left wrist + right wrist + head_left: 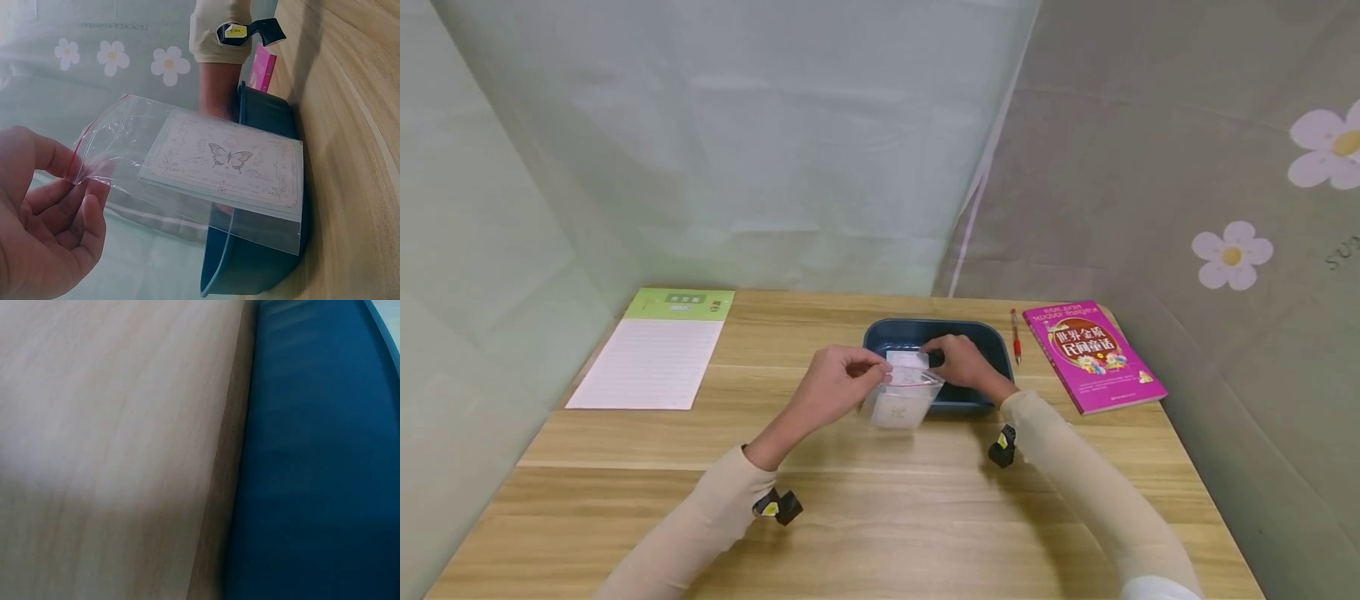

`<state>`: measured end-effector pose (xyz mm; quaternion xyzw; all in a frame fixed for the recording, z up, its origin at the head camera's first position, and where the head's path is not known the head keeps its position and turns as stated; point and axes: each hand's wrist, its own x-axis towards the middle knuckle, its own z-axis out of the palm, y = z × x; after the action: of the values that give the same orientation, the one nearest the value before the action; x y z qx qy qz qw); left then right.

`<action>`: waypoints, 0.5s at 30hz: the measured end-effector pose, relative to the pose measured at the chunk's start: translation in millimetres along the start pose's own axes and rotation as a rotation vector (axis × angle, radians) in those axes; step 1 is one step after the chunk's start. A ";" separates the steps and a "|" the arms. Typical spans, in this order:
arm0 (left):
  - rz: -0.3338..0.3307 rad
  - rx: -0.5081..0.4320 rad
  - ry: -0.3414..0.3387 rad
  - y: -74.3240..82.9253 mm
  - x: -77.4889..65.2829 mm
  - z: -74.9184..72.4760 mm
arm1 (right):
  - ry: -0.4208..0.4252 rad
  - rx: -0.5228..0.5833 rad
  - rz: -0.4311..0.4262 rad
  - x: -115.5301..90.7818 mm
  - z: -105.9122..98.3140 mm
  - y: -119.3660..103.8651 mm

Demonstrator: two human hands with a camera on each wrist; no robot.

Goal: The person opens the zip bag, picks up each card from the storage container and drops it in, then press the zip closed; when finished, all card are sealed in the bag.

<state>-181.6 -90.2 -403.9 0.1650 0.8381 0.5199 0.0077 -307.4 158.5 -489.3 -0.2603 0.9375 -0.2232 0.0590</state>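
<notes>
My left hand (838,387) pinches the top edge of a clear zip-lock bag (134,140) with a red seal line. Inside the bag lies a pale card (219,159) printed with a butterfly and an ornate border. The bag hangs at the front left of a dark blue plastic bin (966,407) and overlaps it. My right hand (961,360) reaches into the bin, its curled fingers at the right edge of a white card (906,359). The right wrist view has only the bin's side wall (319,450) and the tabletop; that hand is out of its frame.
Right of the bin lie a red pen (1017,337) and a pink book (1093,358). A lined writing pad (647,358) with a green header rests at the table's left. Fabric curtains (775,150) enclose the wooden table (880,517) at the back and sides.
</notes>
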 end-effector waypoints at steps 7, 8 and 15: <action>-0.006 0.006 0.004 1.4 0.1 -0.3 | 0.025 0.017 -0.027 -1.0 -0.2 0.9; -0.005 0.007 0.003 1.5 0.2 -0.2 | 0.037 0.018 -0.038 -0.9 -0.4 1.5; -0.009 0.014 0.004 2.0 0.8 0.2 | 0.114 0.067 -0.067 -1.4 -7.1 2.9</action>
<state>-181.7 -89.0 -402.1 0.1604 0.8424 0.5145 0.0072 -309.1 164.2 -484.3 -0.2764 0.9220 -0.2709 0.0066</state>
